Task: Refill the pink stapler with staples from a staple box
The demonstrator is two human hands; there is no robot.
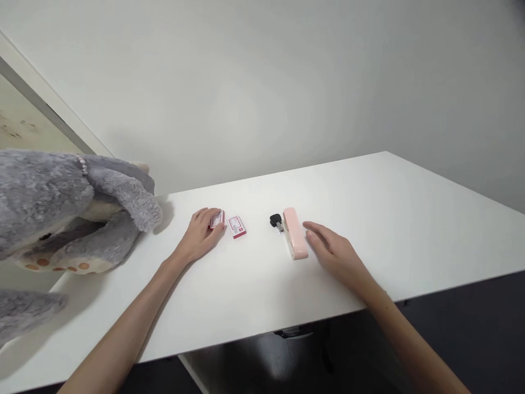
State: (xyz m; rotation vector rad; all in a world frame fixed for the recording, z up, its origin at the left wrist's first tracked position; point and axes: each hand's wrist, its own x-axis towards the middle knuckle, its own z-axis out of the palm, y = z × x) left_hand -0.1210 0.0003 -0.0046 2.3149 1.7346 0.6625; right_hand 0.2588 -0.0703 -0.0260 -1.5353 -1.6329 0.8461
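Observation:
My left hand [202, 234] rests on the white table [369, 219], its fingers closed round a small red and white box [217, 220]. A second small red and white box [237, 226] lies just right of it, untouched. A pink stapler [295, 233] lies lengthwise near the middle, with a small black staple remover [276, 221] at its far left end. My right hand [333, 251] lies flat and open on the table just right of the stapler, fingertips close to its side but holding nothing.
A large grey plush toy [61, 213] with spotted paws sits on the table's left end. A plain white wall stands behind the table. The table's front edge runs below my forearms, with dark floor and a table leg [192, 372] beneath.

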